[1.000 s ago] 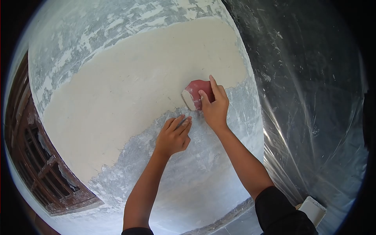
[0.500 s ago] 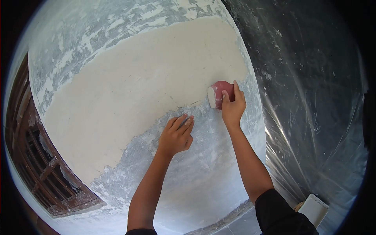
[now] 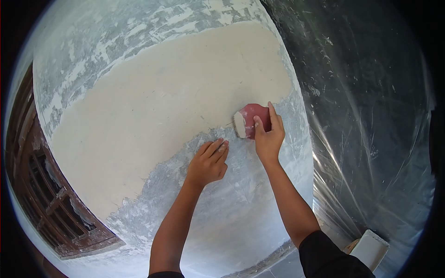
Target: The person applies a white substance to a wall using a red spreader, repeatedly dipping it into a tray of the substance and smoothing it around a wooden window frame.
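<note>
We count one red scraper point(image 3: 252, 120), one wall point(image 3: 153, 97) and two hands. Our right hand point(image 3: 268, 136) is clenched on the scraper (fingers across its back), its pale edge pressed to the wall where cream filler meets grey. Our left hand point(image 3: 208, 162) rests flat just below, holding nothing.
</note>
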Motion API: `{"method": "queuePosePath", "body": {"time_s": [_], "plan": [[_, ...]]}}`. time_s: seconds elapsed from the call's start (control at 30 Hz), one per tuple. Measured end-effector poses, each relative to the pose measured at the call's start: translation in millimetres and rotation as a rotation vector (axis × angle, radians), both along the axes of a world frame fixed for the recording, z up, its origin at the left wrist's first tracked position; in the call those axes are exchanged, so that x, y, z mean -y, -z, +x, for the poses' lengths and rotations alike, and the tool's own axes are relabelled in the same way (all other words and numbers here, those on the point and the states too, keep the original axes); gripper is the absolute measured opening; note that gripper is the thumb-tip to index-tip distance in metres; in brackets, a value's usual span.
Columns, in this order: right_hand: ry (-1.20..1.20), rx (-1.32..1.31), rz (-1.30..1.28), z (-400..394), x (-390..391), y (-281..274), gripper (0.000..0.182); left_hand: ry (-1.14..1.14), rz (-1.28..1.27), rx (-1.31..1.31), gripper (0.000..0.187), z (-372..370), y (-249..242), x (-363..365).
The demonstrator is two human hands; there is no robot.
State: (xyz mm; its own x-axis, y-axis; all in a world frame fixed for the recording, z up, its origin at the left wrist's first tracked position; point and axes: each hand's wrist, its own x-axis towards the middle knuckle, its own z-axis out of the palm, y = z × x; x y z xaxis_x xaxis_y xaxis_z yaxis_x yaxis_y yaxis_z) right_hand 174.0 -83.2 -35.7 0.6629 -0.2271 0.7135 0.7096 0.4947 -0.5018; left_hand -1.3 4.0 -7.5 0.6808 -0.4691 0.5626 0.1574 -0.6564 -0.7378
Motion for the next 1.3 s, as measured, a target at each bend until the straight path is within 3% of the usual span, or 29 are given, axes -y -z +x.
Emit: {"method": "queuePosePath", "body": {"time_s": [0.07, 0.13, 0.2, 0.27, 0.4, 0.5, 0.57, 0.6, 0.77, 0.87, 0.93, 1.0, 1.13, 1.23, 1.3], "plan": [[-0.107, 0.149, -0.103, -13.5, -3.0, -6.6, 0.056, 0.002, -0.011, -0.008, 0.038, -0.2, 0.2, 1.4], [0.005, 0.131, -0.089, 4.8, -14.3, 5.9, 0.055, 0.018, -0.002, 0.000, 0.038, -0.1, 0.1, -0.2], [0.052, -0.124, -0.023, 24.7, -9.5, 22.4, 0.054, 0.008, 0.013, -0.012, 0.037, -0.9, 0.0, -2.3], [0.144, -0.180, -0.009, 26.3, -1.4, 22.8, 0.053, -0.001, 0.028, -0.014, 0.036, -0.3, -0.8, -3.1], [-0.044, 0.126, -0.037, -8.5, 1.4, -4.3, 0.054, 0.017, -0.007, -0.016, 0.037, 0.1, -0.5, -0.3], [-0.076, 0.176, -0.101, 2.9, -6.8, -6.6, 0.052, 0.028, -0.029, -0.010, 0.039, -0.4, 0.6, -0.4], [0.156, -0.122, -0.038, 28.4, -2.9, 1.6, 0.050, 0.030, -0.029, -0.009, 0.039, -0.6, 1.6, -0.8], [0.152, -0.188, 0.026, 33.6, 3.2, 4.3, 0.048, 0.022, -0.024, -0.008, 0.039, -0.7, 2.1, -0.9], [-0.029, 0.115, -0.013, -2.2, 1.5, -20.2, 0.050, 0.008, -0.023, -0.005, 0.038, 0.6, 0.7, 1.0], [0.036, 0.095, -0.031, 18.4, -13.3, -18.6, 0.050, 0.011, -0.035, -0.010, 0.038, -0.9, 0.6, 0.6], [0.128, -0.138, -0.039, 42.1, -3.8, -4.3, 0.050, 0.013, -0.012, 0.005, 0.039, 0.5, 1.9, -2.6], [0.170, -0.204, 0.100, 39.6, 13.4, -4.7, 0.050, 0.008, -0.013, 0.008, 0.039, 1.2, 0.8, -1.9], [0.029, 0.059, 0.053, -5.6, 4.0, -31.6, 0.048, 0.002, -0.030, 0.000, 0.039, 0.5, 1.0, 0.2], [-0.021, 0.076, -0.056, 1.9, -10.7, -26.8, 0.048, 0.006, -0.022, 0.005, 0.039, 0.1, 1.0, 0.2], [0.096, -0.236, 0.027, 30.3, -8.2, -7.8, 0.048, -0.012, -0.003, -0.005, 0.038, -0.7, 1.5, -1.1]]}}
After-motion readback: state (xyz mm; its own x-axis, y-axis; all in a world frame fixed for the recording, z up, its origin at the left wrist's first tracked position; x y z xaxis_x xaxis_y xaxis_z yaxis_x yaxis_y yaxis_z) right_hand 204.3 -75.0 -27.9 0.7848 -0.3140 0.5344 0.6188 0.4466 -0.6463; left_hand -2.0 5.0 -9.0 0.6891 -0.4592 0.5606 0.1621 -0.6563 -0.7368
